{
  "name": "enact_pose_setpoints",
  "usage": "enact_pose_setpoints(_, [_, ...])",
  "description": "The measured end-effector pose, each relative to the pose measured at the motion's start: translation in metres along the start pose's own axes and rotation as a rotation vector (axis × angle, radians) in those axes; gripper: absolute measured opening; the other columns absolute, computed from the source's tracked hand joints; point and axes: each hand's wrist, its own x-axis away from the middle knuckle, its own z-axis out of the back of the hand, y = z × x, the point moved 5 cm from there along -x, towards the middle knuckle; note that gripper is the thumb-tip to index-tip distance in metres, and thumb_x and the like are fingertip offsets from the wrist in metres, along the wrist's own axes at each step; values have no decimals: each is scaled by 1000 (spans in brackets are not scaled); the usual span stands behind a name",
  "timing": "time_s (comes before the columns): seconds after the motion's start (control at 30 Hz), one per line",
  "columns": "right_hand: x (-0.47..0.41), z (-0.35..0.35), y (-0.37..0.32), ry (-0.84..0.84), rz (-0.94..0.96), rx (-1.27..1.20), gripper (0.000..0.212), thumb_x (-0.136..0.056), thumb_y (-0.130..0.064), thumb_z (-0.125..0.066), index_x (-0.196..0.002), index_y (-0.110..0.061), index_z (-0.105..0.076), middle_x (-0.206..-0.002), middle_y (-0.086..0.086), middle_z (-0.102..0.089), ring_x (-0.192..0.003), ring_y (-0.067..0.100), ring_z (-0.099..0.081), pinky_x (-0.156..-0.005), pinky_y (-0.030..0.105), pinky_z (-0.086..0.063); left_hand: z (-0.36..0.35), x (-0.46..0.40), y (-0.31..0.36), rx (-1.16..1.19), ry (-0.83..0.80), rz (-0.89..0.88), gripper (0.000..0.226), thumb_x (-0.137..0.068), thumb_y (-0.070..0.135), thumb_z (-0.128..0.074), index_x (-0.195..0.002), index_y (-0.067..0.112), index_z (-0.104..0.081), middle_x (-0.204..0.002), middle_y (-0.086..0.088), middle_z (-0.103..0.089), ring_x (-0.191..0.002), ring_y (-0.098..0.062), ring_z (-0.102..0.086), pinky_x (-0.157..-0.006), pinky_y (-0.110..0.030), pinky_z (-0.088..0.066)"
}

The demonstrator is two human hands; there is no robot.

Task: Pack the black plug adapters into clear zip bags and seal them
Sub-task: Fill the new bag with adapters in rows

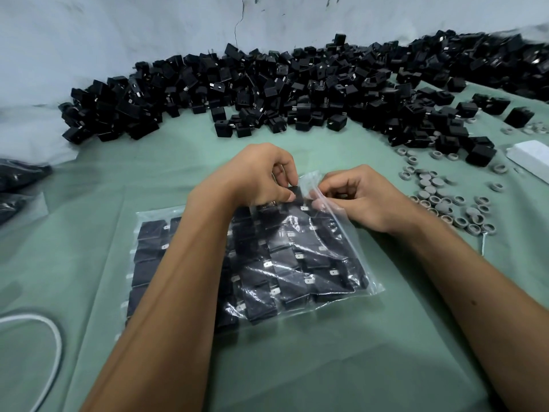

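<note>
While the clear plastic zip bag (297,272), filled with rows of black plug adapters, lies mid-frame on the green cloth-covered counter (341,352), left hand (255,176) and right hand (359,197) each pinch its far open edge; a heap of loose black plug adapters (267,90) spans the top.

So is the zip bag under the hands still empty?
No, the zip bag is packed with rows of black plug adapters.

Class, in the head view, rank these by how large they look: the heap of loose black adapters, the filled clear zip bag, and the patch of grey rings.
1. Heap of loose black adapters, though it lies farthest away.
2. Filled clear zip bag, nearer the camera, so flattered.
3. Patch of grey rings.
</note>
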Motion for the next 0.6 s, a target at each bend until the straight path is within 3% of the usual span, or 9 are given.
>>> enact_pose_setpoints(0.13, [2,1,0,9,0,-17,17,-88,-13,-77,-102,-3,-78,-91,7,-78,-79,12,-72,-72,16,-52,-1,2,2,43,-48,2,18,-79,17,-87,-87,26,-75,-84,3,-74,-73,-15,-71,-74,-36,-62])
enact_pose_setpoints(0.2, [3,4,0,24,-11,1,19,-87,-20,-76,-100,-7,-79,-91,5,-79,-79,16,-73,-72,19,-54,0,5,2,57,-95,9,22,-77,23,-89,-93,29,-74,-89,6,-73,-73,-11,-68,-75,-33,-60])
enact_pose_setpoints(0.3, [4,10,3,51,-48,69,19,-88,-29,-70,-99,-17,-80,-89,3,-78,-82,41,-70,-67,51,-53,0,10,1,73,-167,34,35,-71,32,-93,-100,33,-72,-100,9,-69,-81,-8,-65,-79,-31,-57])
enact_pose_setpoints(0.33, [4,10,4,46,-39,87,17,-90,-26,-70,-100,-17,-80,-89,3,-79,-84,42,-70,-68,54,-52,0,12,1,80,-179,44,38,-70,33,-94,-101,34,-72,-102,9,-68,-84,-9,-65,-81,-31,-57])
enact_pose_setpoints(0.4, [3,8,3,36,-24,91,18,-90,-25,-70,-100,-14,-80,-90,3,-79,-85,37,-72,-72,51,-56,0,12,2,88,-191,64,42,-68,31,-94,-104,33,-72,-104,9,-67,-87,-10,-65,-83,-33,-56])
enact_pose_setpoints(0.5, [2,6,2,36,-14,83,22,-85,-27,-73,-97,-10,-79,-90,1,-79,-84,18,-75,-79,28,-56,-1,12,3,93,-199,86,44,-67,30,-94,-104,32,-71,-104,7,-67,-88,-12,-64,-85,-34,-56])
enact_pose_setpoints(0.6, [1,6,2,29,-9,84,26,-84,-29,-74,-99,-9,-80,-91,2,-79,-86,18,-75,-82,24,-57,-2,13,-1,105,-210,131,46,-64,32,-95,-102,31,-69,-99,4,-64,-84,-14,-63,-84,-35,-55])
